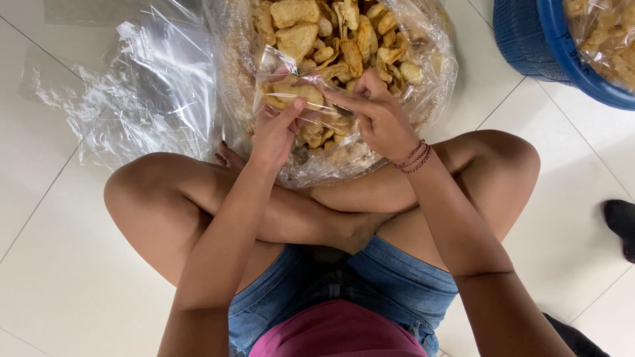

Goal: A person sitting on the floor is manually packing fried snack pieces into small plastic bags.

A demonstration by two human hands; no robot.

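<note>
A small clear plastic bag (291,84) with a few golden fried crackers inside is held over a large clear sack of crackers (344,39). My left hand (274,132) grips the small bag from below, thumb on its front. From the right, my right hand (380,119) pinches the bag's upper edge with its fingertips; beaded bracelets circle that wrist. The big sack rests on the floor against my crossed legs.
A pile of empty clear plastic bags (145,86) lies on the white tiled floor at the left. A blue basket (549,46) lined with plastic and holding more crackers stands at the top right. A dark object (622,221) is at the right edge.
</note>
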